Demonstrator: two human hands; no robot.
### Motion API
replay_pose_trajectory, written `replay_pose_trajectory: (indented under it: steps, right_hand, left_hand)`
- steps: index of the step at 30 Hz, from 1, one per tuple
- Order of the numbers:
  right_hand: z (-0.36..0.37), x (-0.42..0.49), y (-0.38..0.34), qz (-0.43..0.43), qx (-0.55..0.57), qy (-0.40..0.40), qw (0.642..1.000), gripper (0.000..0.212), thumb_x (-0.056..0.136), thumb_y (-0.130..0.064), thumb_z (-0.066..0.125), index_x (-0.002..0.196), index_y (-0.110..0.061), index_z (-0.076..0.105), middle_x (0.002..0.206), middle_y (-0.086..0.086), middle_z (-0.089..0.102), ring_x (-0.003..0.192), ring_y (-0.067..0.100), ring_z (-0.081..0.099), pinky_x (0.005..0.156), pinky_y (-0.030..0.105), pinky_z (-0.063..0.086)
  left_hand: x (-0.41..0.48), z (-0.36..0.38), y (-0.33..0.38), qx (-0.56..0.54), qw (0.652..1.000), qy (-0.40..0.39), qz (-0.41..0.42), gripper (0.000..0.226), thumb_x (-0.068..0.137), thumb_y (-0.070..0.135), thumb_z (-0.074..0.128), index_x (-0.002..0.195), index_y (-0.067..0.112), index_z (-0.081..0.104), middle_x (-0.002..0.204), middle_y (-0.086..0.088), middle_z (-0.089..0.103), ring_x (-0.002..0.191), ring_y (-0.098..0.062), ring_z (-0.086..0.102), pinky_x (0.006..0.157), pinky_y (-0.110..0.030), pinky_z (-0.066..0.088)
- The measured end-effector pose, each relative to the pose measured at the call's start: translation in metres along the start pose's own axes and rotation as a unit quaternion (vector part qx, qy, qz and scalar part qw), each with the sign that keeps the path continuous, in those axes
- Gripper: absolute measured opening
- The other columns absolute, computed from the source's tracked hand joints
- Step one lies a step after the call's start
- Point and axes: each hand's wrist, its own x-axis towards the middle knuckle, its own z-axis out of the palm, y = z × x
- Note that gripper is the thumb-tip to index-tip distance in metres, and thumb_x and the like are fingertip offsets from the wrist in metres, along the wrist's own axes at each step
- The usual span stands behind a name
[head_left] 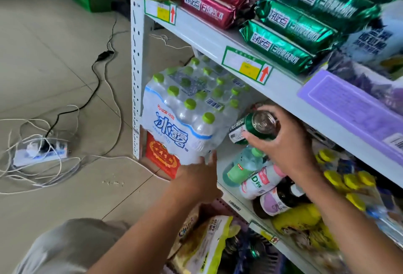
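My right hand (285,140) grips a green drink can (256,127) by its top end, held on its side just under the middle shelf. My left hand (199,177) reaches to the lower corner of a shrink-wrapped pack of water bottles with green caps (185,112); its straight fingers touch the wrap. The pack stands at the left end of the lower shelf (229,195). Below the can lie a green-label bottle (242,166) and two pink-label bottles (261,182) on their sides.
Green and magenta snack packs (290,31) fill the upper shelf; a purple box (353,110) overhangs its edge. Yellow-capped bottles (349,182) stand at right. A red box (161,156) is under the pack. A power strip with tangled cables (41,151) lies on the floor.
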Motion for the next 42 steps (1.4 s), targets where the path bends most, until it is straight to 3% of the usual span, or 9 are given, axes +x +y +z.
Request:
replay_pose_trajectory:
  steps: [3,7,13,14,20,27,32,35,42]
  right_hand:
    - [-0.006,-0.042,-0.012,-0.022,0.094,0.038,0.995,0.053,0.077,-0.051,0.085,0.122,-0.028,0.066,0.117,-0.008,0.068,0.11,0.009,0.067,0.09,0.031,0.058]
    - [-0.007,-0.09,-0.006,0.013,0.197,0.05,0.979,0.058,0.08,-0.059,0.08,0.127,-0.028,0.068,0.123,-0.006,0.067,0.114,0.018,0.067,0.084,0.041,0.061]
    - [-0.014,-0.122,0.023,0.001,0.232,0.096,0.968,0.042,0.095,-0.041,0.067,0.134,-0.025,0.067,0.115,-0.006,0.065,0.107,0.024,0.068,0.083,0.043,0.058]
    - [-0.017,-0.124,0.027,-0.007,0.232,0.093,0.968,0.039,0.096,-0.038,0.065,0.133,-0.023,0.068,0.112,-0.004,0.065,0.106,0.025,0.067,0.085,0.038,0.056]
    - [-0.028,-0.123,0.034,0.002,0.285,0.062,0.957,0.027,0.098,-0.026,0.067,0.123,-0.018,0.072,0.11,0.008,0.066,0.108,0.029,0.066,0.085,0.036,0.055]
    - [-0.026,-0.124,0.036,0.063,0.323,0.024,0.944,0.029,0.095,-0.035,0.071,0.122,-0.023,0.073,0.12,-0.003,0.073,0.117,0.02,0.069,0.091,0.032,0.057]
    - [-0.036,-0.124,0.043,0.158,0.379,-0.044,0.911,0.034,0.093,-0.044,0.067,0.124,-0.03,0.069,0.106,-0.013,0.074,0.08,0.004,0.07,0.061,0.017,0.052]
    - [-0.033,-0.122,0.052,0.187,0.361,-0.106,0.907,0.035,0.099,-0.058,0.059,0.107,-0.025,0.071,0.071,-0.001,0.063,0.053,0.019,0.05,0.047,0.031,0.038]
    - [-0.009,-0.126,0.06,0.388,0.439,-0.194,0.787,0.056,0.1,-0.066,0.045,0.072,-0.019,0.056,0.046,0.003,0.041,0.035,0.016,0.027,0.044,0.026,0.012]
  left_hand:
    - [-0.001,0.005,0.006,-0.085,0.988,0.129,-0.009,0.115,0.092,0.058,0.065,0.161,0.019,-0.018,0.16,-0.016,0.033,0.126,-0.037,0.059,0.097,-0.049,0.053]
    - [-0.01,0.024,0.01,-0.197,0.947,0.24,0.086,0.087,0.078,0.053,0.076,0.151,0.029,0.036,0.126,0.002,0.068,0.111,-0.02,0.068,0.089,-0.038,0.056]
    - [-0.027,0.046,0.032,-0.318,0.928,0.096,0.171,0.053,0.073,0.056,0.077,0.113,0.025,0.064,0.095,0.001,0.074,0.102,0.006,0.061,0.076,-0.041,0.059]
    - [-0.03,0.049,0.036,-0.318,0.926,0.09,0.181,0.051,0.075,0.055,0.075,0.114,0.026,0.062,0.095,-0.001,0.073,0.072,-0.018,0.053,0.074,-0.044,0.058]
    - [-0.042,0.046,0.05,-0.379,0.904,0.025,0.197,0.049,0.081,0.032,0.086,0.119,0.045,0.059,0.113,0.021,0.073,0.099,0.0,0.072,0.088,-0.029,0.059]
    - [-0.049,0.044,0.045,-0.504,0.844,-0.054,0.174,0.043,0.094,0.042,0.07,0.134,0.03,0.064,0.131,-0.014,0.069,0.126,-0.039,0.062,0.109,-0.067,0.041]
    - [-0.047,0.049,0.045,-0.578,0.801,-0.058,0.143,0.07,0.09,0.067,0.059,0.115,0.004,0.072,0.098,-0.023,0.074,0.081,-0.037,0.071,0.083,-0.051,0.057]
    - [-0.046,0.043,0.046,-0.617,0.771,-0.085,0.132,0.101,0.081,0.082,0.056,0.106,-0.016,0.065,0.078,-0.032,0.068,0.06,-0.035,0.066,0.064,-0.038,0.056]
    - [-0.044,0.034,0.051,-0.562,0.802,-0.128,0.158,0.097,0.079,0.089,0.048,0.095,-0.004,0.075,0.085,-0.03,0.075,0.076,-0.041,0.074,0.066,-0.034,0.056]
